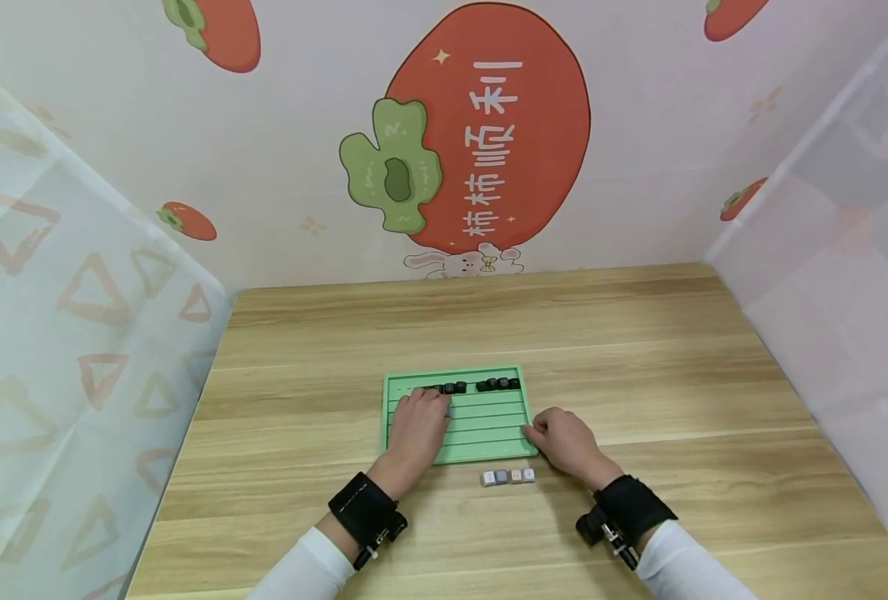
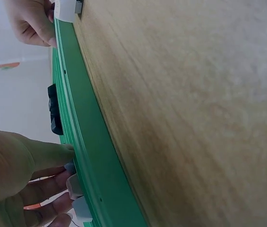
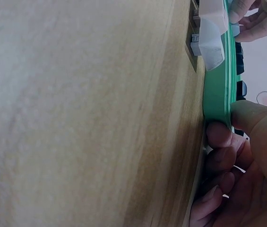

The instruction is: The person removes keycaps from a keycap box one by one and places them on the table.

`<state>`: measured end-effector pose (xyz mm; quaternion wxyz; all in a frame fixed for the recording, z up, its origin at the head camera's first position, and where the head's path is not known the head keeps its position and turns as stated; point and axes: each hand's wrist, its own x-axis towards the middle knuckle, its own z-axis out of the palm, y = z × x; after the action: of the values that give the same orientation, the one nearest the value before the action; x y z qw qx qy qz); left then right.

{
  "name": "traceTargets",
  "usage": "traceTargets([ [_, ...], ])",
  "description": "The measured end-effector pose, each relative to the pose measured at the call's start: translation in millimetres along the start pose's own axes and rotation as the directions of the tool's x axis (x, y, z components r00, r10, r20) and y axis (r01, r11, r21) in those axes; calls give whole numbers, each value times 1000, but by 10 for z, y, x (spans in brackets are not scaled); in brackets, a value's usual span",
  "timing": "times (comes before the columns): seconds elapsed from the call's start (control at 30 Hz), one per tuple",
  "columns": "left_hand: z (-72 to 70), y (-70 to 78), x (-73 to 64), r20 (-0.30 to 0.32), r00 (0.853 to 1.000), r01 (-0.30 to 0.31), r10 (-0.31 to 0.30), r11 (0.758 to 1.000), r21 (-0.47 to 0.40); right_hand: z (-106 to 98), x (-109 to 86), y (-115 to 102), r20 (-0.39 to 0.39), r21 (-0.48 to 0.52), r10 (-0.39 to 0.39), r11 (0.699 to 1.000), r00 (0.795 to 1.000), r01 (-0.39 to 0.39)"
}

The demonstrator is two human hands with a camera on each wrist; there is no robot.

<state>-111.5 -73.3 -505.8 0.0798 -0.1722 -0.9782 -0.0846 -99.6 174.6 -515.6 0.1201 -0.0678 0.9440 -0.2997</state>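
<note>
A green ridged tray (image 1: pixel 489 433) lies on the table, with black keycaps (image 1: pixel 499 383) in its top row. My left hand (image 1: pixel 419 421) is over the tray's left part and pinches a grey-blue keycap (image 3: pixel 236 30) between thumb and fingers. Beside those fingers, a beige keycap (image 2: pixel 74 187) and a white keycap (image 2: pixel 82 209) sit on the tray, mostly hidden from the head view. At the tray's near right corner, my right hand (image 1: pixel 567 442) grips the edge, thumb on top and fingers curled against the side. In front stands a short row of white, grey and pinkish keycaps (image 1: pixel 516 476).
The wooden table (image 1: pixel 639 358) reaches back to a printed backdrop (image 1: pixel 286 150) with persimmon drawings. Patterned cloth walls (image 1: pixel 53 333) rise on both sides. Each wrist carries a black strap (image 1: pixel 364 508) with a small camera.
</note>
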Motion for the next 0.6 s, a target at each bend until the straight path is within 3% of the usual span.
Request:
traceTargets([
  [0.6,18,-7,-6,-3,1000,-8,8,1000,9,11,5,2,5,-2,11,1000,1000,-11],
])
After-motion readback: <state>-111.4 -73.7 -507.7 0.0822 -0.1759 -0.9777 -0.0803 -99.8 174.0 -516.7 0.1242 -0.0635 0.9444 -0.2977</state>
